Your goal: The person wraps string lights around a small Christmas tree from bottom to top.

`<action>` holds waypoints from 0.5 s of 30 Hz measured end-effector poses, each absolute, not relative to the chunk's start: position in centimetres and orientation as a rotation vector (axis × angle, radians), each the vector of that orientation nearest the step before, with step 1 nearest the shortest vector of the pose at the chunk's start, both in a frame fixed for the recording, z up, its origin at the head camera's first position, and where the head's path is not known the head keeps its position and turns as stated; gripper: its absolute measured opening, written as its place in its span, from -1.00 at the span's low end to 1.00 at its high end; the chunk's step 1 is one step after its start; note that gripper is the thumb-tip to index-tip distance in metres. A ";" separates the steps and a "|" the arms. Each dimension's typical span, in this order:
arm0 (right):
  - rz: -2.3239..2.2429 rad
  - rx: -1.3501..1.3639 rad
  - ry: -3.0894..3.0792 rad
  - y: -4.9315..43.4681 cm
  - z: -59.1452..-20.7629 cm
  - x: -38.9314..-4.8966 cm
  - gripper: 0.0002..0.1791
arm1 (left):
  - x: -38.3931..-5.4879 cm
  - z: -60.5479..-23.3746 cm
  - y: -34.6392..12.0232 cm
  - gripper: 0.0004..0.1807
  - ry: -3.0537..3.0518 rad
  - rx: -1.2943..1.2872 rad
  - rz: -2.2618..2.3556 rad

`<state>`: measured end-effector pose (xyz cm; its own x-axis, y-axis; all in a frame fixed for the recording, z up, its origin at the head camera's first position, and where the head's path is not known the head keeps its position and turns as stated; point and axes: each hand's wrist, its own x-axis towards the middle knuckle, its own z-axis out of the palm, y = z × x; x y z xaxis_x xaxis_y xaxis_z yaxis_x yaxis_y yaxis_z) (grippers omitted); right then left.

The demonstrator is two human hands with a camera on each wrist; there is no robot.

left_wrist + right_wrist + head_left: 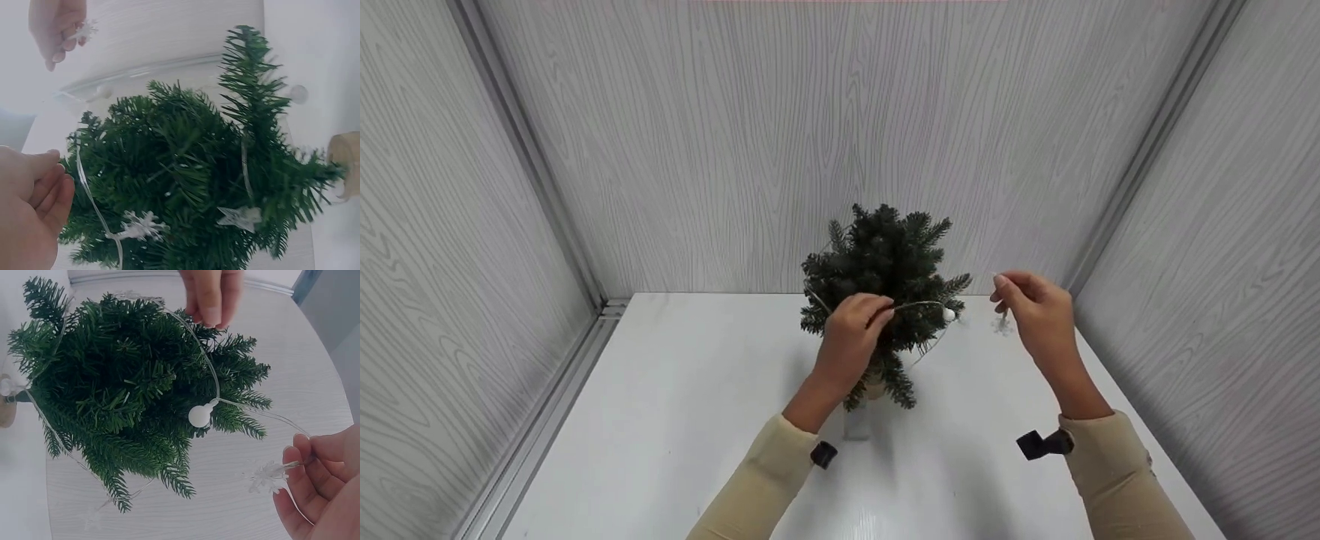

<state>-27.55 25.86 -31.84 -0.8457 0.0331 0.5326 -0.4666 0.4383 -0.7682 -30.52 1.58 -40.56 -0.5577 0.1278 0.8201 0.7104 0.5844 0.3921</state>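
Observation:
A small green artificial Christmas tree (pixel 885 262) stands on the white table with a clear string of fairy lights (pixel 205 354) draped round it. My right hand (pixel 1039 311) pinches that string between thumb and fingers, out to the right of the tree. A clear snowflake light (pixel 267 476) hangs by its fingers, and a round white bulb (pixel 199 416) sits on the stretch between hand and tree. My left hand (pixel 855 334) is at the tree's front, loosely bent fingers close to the branches, the string running past the fingertips. On the foliage lie another snowflake (pixel 142 226) and a star light (pixel 241 218).
The tree's trunk has a pale wooden base (pixel 346 163). Grey wood-grain panels (pixel 750 135) enclose the white table (pixel 697 420) at the back and both sides. A further star-shaped light (pixel 91 517) dangles below the branches in the right wrist view.

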 end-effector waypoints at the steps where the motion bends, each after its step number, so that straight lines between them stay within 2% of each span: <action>1: 1.409 0.367 -2.213 25.9 -31.8 -27.7 -0.74 | -30.5 -40.8 1.5 -0.80 -2.041 -0.656 -0.917; 15: 1.487 0.344 -2.177 25.1 -30.2 -30.4 -0.72 | -31.0 -42.2 1.4 -0.88 -2.029 -0.504 -0.526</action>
